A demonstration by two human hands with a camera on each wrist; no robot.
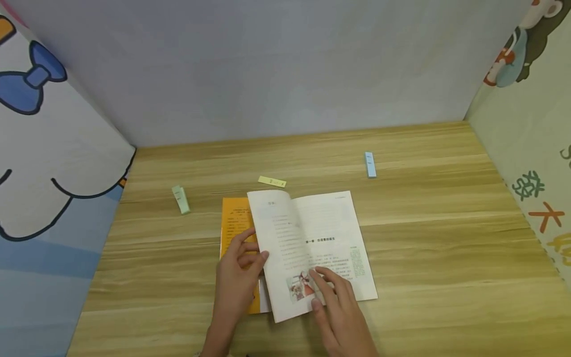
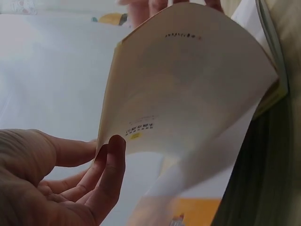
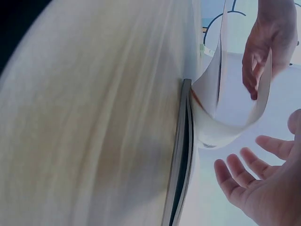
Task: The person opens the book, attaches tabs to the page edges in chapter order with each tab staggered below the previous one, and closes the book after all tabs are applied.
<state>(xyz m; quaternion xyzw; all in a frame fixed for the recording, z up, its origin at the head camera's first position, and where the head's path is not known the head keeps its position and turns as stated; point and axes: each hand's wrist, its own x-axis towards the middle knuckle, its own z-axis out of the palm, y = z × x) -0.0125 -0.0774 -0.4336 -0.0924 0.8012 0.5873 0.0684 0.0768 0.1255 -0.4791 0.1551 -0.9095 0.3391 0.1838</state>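
Observation:
A paperback book [image 1: 330, 213] lies spread on the wooden table, its orange cover flap [image 1: 234, 213] showing at the left. One or more leaves stand raised and curved between the two sides, and this raised page [image 1: 276, 228] carries printed lines and a small colour picture. My left hand [image 1: 235, 280] pinches the outer edge of the raised page between thumb and fingers, as the left wrist view also shows. Over the lower part of the book, near the picture, hovers my right hand [image 1: 341, 312]; in the right wrist view its fingers [image 3: 254, 165] are spread, holding nothing.
Three small sticky-note strips lie beyond the book: a green strip [image 1: 180, 200] to the left, a yellow strip [image 1: 272, 182] just behind it, and a blue strip [image 1: 370, 165] at the right. Cloth-covered walls [image 1: 285, 74] border the table [image 1: 424, 223].

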